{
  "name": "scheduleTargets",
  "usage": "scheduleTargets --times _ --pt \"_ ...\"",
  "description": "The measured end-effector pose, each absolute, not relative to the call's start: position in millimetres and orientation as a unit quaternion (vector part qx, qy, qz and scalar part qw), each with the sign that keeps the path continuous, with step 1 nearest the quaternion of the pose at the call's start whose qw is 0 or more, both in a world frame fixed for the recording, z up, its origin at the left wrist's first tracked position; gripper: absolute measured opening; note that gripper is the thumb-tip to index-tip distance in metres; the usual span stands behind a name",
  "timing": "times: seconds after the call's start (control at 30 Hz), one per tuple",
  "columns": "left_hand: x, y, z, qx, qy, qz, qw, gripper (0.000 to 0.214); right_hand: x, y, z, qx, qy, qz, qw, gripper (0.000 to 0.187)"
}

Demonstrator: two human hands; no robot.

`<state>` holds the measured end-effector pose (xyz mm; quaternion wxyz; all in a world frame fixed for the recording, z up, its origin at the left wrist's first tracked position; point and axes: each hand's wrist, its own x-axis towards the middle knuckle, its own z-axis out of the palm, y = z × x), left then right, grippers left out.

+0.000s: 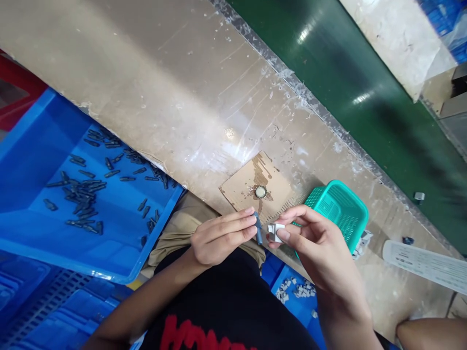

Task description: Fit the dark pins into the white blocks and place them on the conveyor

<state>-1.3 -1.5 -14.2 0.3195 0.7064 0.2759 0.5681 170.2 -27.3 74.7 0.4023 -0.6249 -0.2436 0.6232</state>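
Note:
Between the fingertips of my left hand (222, 236) is a slim dark grey-blue plastic part (259, 228), tilted close to upright. My right hand (317, 243) pinches a small white blocky plastic piece (276, 232) between thumb and fingers. The two parts face each other with a small gap between them. Just beyond my hands lies a piece of stained cardboard (241, 182) on the worktable. A bottle cap (260, 192) with a pale inside sits on it, with wet-looking marks around it. The green basket (359, 209) stands directly behind my right hand.
A large blue bin (32, 204) at the left holds many dark parts (85, 194). Below the table edge, another blue bin (297, 304) holds white pieces. A green conveyor belt (324, 63) runs along the far side. A clear plastic strip (423, 262) lies at the right, near someone's arm (430, 333).

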Motion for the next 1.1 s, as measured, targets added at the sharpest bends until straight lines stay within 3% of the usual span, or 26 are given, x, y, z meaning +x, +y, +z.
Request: scheduleTargets --times 0.1,0.33,0.63,0.8,0.97,1.1 --pt "-7 -4 -12 0.712 0.293 0.513 0.379 0.05 169 -26 76 -0.623 -0.239 0.623 0.408 0.018" --pt "-14 -2 17 0.593 0.372 0.344 0.626 0.018 169 -26 75 -0.625 -0.24 0.639 0.378 0.019" --pt "-17 5 18 0.507 0.367 0.347 0.699 0.022 172 -18 72 -0.594 -0.216 0.688 0.355 0.025" --pt "-1 15 7 0.496 0.405 0.399 0.657 0.015 175 -19 75 -0.633 -0.221 0.626 0.398 0.022" --pt "17 12 9 0.177 0.401 0.354 0.826 0.016 174 -29 78 -0.686 -0.311 0.462 0.468 0.02" --pt "19 12 7 0.058 0.373 0.3 0.876 0.024 163 -34 81 -0.708 -0.41 0.357 0.451 0.022"
